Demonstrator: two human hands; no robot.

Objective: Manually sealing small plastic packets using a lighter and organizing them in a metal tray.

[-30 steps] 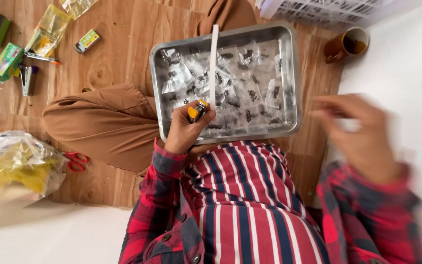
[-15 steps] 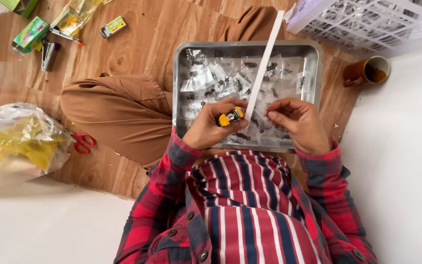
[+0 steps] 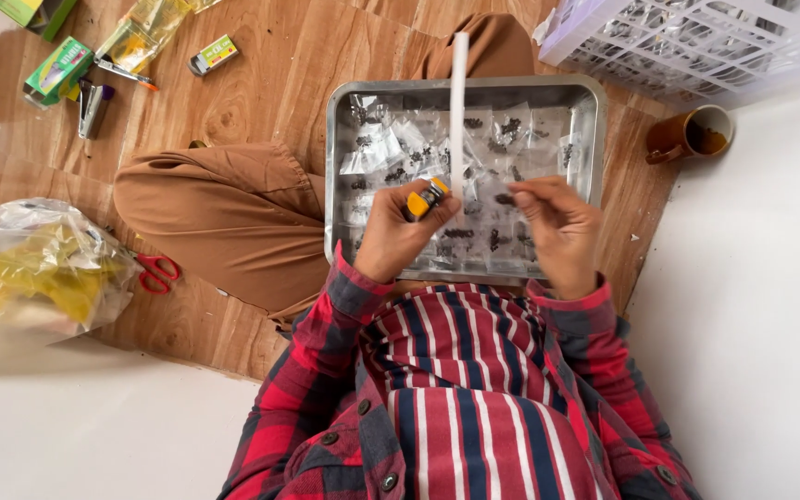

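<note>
Seated worker, viewed from above. The wooden floor (image 3: pixel 261 83) carries, from largest to smallest: a white lattice basket (image 3: pixel 696 37) at upper right; a bulging clear bag of yellow material (image 3: pixel 30 268) at far left; a steel tray (image 3: pixel 590 139) resting across the lap and filled with small clear sachets (image 3: pixel 511 130), each holding dark contents; a brown mug (image 3: pixel 687 137) just beside the tray's right edge; red-handled scissors (image 3: pixel 155 271) near the bag; and a green box (image 3: pixel 57 69), a stapler (image 3: pixel 93 104) and a small lighter-like item (image 3: pixel 212 54) at upper left. The left hand (image 3: pixel 395 231) is closed around a small yellow and black object, probably a lighter (image 3: pixel 425 198), held over the middle of the tray. The right hand (image 3: pixel 557 231) has its fingertips pinched together on something thin; a long white strip (image 3: pixel 458 111) rises just beside the lighter and reaches past the tray's far rim, but which hand supports it cannot be told. Compared with a second ago, the right hand, then blurred and well out to the right, has come in over the tray close to the left hand; the strip, tilted half a second ago, now stands nearly straight, suggesting the two hands are set for joint work at the lighter.
</note>
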